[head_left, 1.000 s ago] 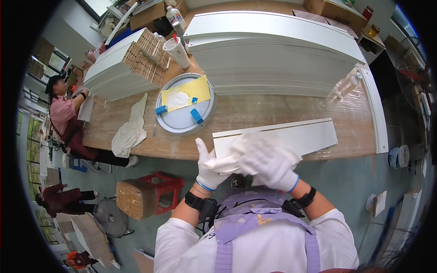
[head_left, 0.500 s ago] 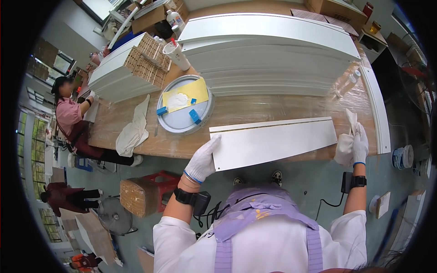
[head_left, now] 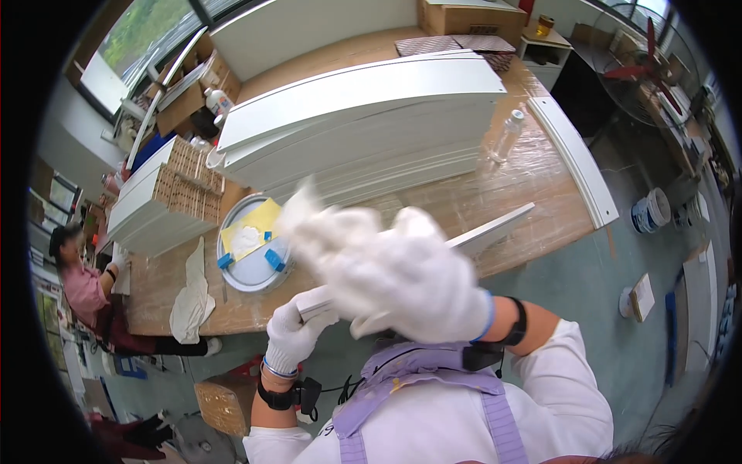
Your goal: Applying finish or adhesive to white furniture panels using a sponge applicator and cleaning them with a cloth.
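A white panel [head_left: 496,229] was pinched by the left hand [head_left: 294,336] at the near edge of the table [head_left: 558,224], cloth [head_left: 305,218] bunched in the right hand [head_left: 413,278]; wiping was judged unfinished.

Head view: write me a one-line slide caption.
Gloved left hand grips a white board at the workbench while the motion-blurred right hand holds a pale cloth.

Brown worktop [head_left: 545,189], surface glossy. Long stack of white boards [head_left: 371,131] across rear middle. Shorter white stack [head_left: 158,197] at left, brown slotted ends facing right. Round pale-grey lid [head_left: 259,276] in front, between both. White cloth [head_left: 192,305] rumpled left of lid, reaching near edge. Clear bottle [head_left: 508,138] upright beside long stack's right end. Single white panel [head_left: 576,158] flat along right edge.
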The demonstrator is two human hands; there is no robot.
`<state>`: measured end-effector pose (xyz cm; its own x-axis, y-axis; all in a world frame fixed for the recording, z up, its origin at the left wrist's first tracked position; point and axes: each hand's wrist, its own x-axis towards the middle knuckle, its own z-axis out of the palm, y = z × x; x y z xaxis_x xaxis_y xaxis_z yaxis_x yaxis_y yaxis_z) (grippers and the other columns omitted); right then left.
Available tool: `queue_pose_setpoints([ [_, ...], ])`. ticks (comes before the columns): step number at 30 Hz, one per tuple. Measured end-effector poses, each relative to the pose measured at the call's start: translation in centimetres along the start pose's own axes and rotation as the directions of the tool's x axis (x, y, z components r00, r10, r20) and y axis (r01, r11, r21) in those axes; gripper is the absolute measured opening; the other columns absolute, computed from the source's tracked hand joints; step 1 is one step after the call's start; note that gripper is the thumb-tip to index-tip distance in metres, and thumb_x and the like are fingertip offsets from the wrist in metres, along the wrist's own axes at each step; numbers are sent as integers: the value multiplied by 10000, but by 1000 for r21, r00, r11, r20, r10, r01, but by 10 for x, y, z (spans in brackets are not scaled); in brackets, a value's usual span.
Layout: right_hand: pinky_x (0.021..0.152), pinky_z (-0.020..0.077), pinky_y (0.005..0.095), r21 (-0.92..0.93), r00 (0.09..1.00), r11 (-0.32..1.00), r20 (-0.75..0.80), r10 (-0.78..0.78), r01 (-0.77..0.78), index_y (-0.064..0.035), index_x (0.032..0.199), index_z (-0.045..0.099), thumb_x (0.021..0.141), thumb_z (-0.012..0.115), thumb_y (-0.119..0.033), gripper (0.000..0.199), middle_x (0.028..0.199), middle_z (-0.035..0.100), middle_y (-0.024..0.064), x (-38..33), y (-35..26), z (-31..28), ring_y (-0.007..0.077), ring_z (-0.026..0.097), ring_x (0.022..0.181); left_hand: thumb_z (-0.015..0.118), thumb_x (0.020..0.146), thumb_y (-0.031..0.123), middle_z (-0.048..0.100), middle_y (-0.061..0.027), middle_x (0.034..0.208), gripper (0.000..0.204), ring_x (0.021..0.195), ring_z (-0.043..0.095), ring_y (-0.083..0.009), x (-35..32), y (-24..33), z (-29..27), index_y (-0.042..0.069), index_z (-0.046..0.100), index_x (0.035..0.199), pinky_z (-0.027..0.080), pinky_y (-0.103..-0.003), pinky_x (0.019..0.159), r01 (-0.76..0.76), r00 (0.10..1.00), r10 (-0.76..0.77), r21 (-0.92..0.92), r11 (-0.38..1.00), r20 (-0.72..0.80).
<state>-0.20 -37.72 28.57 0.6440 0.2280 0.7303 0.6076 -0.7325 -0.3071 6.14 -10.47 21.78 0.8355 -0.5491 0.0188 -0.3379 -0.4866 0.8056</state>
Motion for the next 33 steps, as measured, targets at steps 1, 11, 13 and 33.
queue_pose_setpoints([
  [1,759,537,413,30,993,992,-6,-119,119,-103,1223,592,732,662,-182,502,1155,622,119,14,-11,22,314,640,990,766,833,119,673,-123,1189,574,1035,669,-213,-5,-2,2,-13,507,1328,553,-340,864,-139,988,150,197,971,-44],
  [11,867,525,388,-72,763,770,103,638,-634,-152,1264,648,846,562,-145,427,1116,702,155,-164,191,-54,341,666,1010,665,818,-96,722,-148,1083,348,849,684,-157,-22,-13,18,-62,642,1163,553,-279,786,60,993,-95,-403,913,-65],
  [13,925,507,421,-237,590,567,-36,806,-789,-144,1278,631,896,562,-167,389,1173,675,184,-230,246,-78,370,635,1080,681,841,-69,713,-164,1100,341,839,682,-167,-17,-15,19,-67,626,1177,554,-282,792,52,997,-74,-414,909,-38],
  [33,911,502,453,-466,418,224,-369,830,-856,-238,1301,596,939,554,-252,365,1202,612,133,-153,173,-129,373,633,1050,667,937,89,695,-145,1098,265,845,657,-194,1,-33,16,-25,655,1176,547,-327,782,-113,992,81,-381,918,-99],
])
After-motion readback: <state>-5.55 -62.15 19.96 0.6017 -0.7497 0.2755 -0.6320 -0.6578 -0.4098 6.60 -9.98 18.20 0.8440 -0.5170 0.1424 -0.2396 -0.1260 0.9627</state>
